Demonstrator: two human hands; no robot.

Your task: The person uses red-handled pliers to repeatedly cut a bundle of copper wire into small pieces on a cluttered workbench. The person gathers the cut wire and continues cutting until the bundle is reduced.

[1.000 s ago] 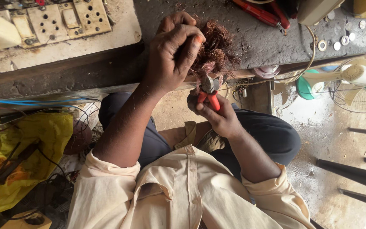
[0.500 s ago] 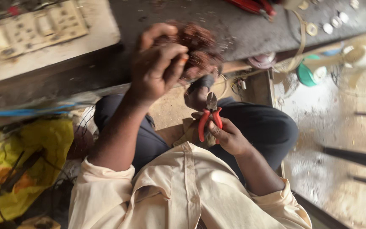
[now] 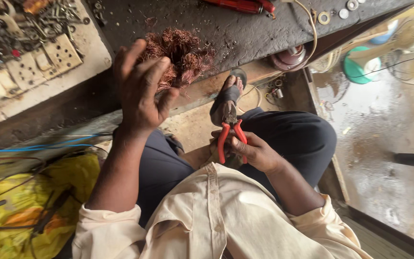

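— Head view, looking straight down: what's the left hand [image 3: 139, 91] got?

— A tangled bundle of copper wire [image 3: 180, 55], reddish-brown and frizzy. The fingers are curled round its near-left side, and the bundle sits over the near edge of the dark desk [image 3: 245, 33].

— And the right hand [image 3: 252, 151]?

— Closed on a pair of pliers with red handles [image 3: 231, 136]. The handles lie in the palm and the metal nose points away, toward the desk. The pliers are lower down and nearer, over the lap, well apart from the wire.

— What else is around?

— Far left on the desk there's a cream switch plate [image 3: 41, 64] with rows of holes, and a heap of screws and metal scraps [image 3: 29, 21] beyond it. A red-handled tool [image 3: 240, 5] lies at the far edge, with a few washers [image 3: 341, 10] to its right. Near left, a yellow cloth [image 3: 20, 206] with dark cables across it. On the floor to the right stands a small fan with a green base [image 3: 360, 67]. The person wears a cream shirt [image 3: 216, 220] and dark trousers.
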